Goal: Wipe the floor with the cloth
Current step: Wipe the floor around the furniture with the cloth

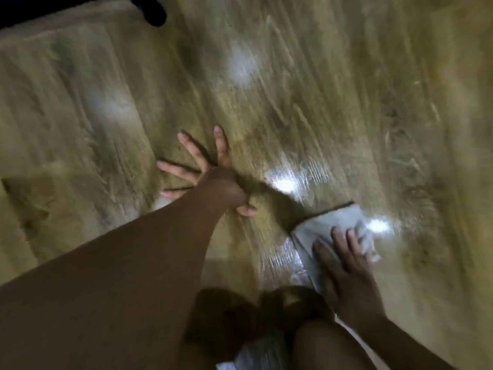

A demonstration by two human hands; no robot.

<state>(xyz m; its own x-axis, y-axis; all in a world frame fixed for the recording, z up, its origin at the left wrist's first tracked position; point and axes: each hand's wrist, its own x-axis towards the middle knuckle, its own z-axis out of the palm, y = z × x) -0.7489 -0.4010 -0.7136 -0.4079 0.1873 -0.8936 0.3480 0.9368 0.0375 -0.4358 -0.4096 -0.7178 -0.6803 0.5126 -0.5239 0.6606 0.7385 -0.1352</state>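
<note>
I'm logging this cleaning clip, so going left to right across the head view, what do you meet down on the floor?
Left hand spread flat on the wooden floor → bright glare patch → grey cloth, with the right hand pressing on top of it.

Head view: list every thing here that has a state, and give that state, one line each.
left hand: open, fingers spread, palm down on the floor.
right hand: open, fingers fairly straight, pressing on the cloth.
cloth: lying on the floor under the right hand, rumpled at its far edge.
floor: bare wood pattern, glossy with bright reflections near the cloth; whether wet cannot be told.
</note>
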